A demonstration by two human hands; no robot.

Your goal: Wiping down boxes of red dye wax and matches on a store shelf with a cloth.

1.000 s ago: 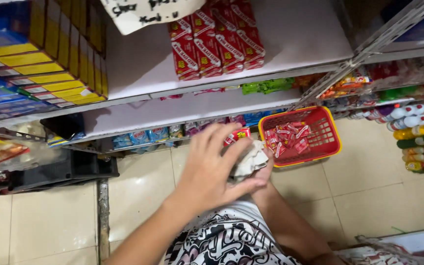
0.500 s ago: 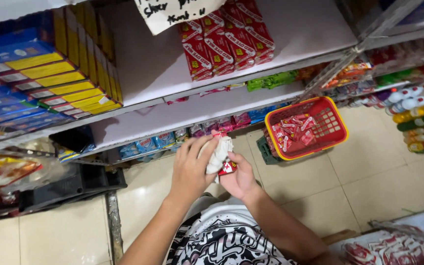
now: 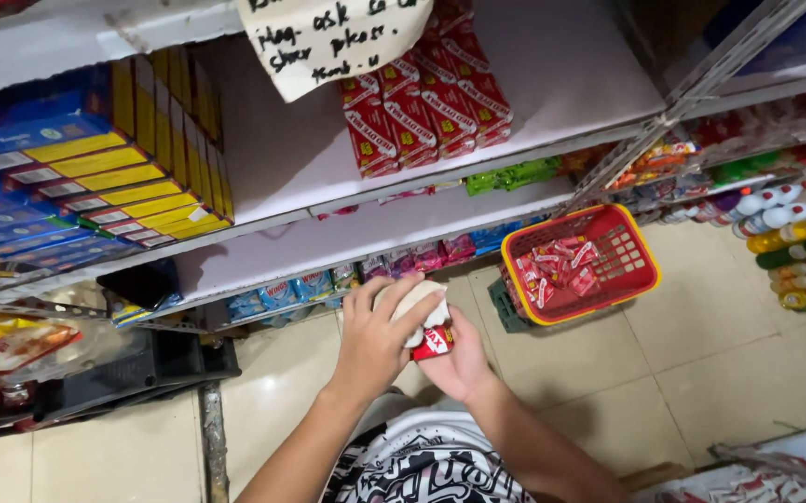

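Below the shelves, over tiled floor, my left hand (image 3: 375, 340) presses a white cloth (image 3: 419, 307) w/ closed grip onto a small red packet (image 3: 433, 344), held in my right hand (image 3: 459, 368); red basket (image 3: 578, 265) nearby.

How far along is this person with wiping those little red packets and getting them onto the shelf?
Done: a row of red packets stands on the white shelf. In hand: the right hand holds one red packet while the left hand presses a whitish cloth on it. Left: a heap of packets lies in the red basket on the floor.
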